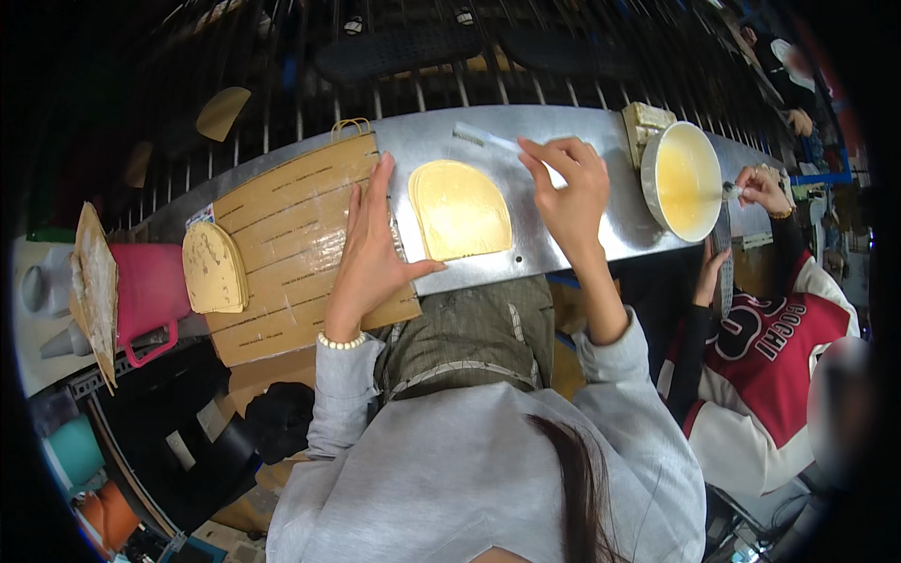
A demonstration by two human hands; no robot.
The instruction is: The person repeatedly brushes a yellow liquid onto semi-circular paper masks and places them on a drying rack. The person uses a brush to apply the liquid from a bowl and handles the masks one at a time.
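My right hand (571, 192) grips a slim brush (502, 143) with a pale handle, its bristle end to the left above the metal table. Below the bristles lies a small stack of rounded, flat-bottomed yellow sheets (460, 211), shiny on top. My left hand (366, 249) is open, fingers stretched and thumb apart, at the right edge of a cardboard sheet (291, 220); the thumb points toward the stack. To the right of my right hand stands a white bowl (650, 178) holding yellow liquid.
Another stack of tan pieces (212, 272) lies on the cardboard's left end. A pink jug (150, 291) stands further left. Behind the bowl is a pale block (648, 127). A co-worker's hand (765, 188) is right of the bowl. Metal bars (422, 89) run beyond the table (554, 122).
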